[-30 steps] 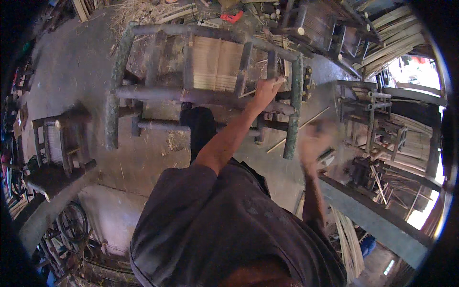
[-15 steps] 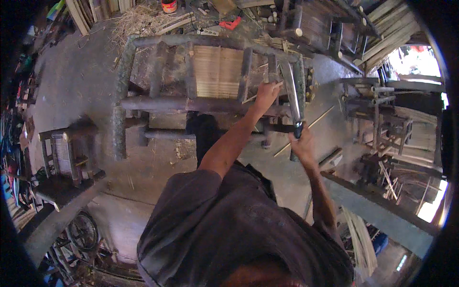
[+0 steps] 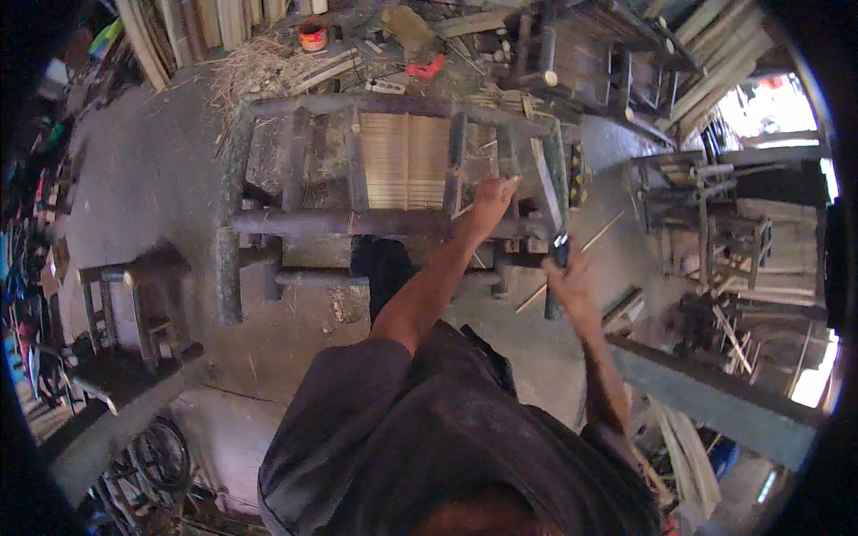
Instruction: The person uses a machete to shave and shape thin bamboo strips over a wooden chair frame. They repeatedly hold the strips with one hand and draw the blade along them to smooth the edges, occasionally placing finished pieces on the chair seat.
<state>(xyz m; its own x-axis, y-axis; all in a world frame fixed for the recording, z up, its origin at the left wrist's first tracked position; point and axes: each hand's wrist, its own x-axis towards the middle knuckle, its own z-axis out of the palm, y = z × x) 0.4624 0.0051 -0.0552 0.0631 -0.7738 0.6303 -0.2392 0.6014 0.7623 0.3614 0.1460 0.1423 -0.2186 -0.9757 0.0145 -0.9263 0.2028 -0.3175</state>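
My right hand (image 3: 573, 279) is wrapped round the dark handle of a machete (image 3: 548, 189). Its long bright blade points away from me, along the right end of a bench frame (image 3: 313, 222) made of dark round poles. Over the frame's right part is my left hand (image 3: 493, 200), fingers closed in a pinch. Whatever lies between those fingertips is too small and blurred to name. A panel of pale slats (image 3: 407, 161) fills the middle of the frame, left of my left hand.
A thin pale stick (image 3: 597, 239) lies slanted on the floor beyond my right hand. Wood shavings (image 3: 259, 71), a red tub (image 3: 313, 34) and a red tool (image 3: 424, 67) lie behind the frame. Small stools (image 3: 134, 304) stand at left, dark wooden furniture (image 3: 702, 205) at right.
The scene sits slightly lower in the picture. My left hand has drawn a little back from the blade, and the pale strip seen at its fingertips no longer shows clearly. The machete stays in my right hand.
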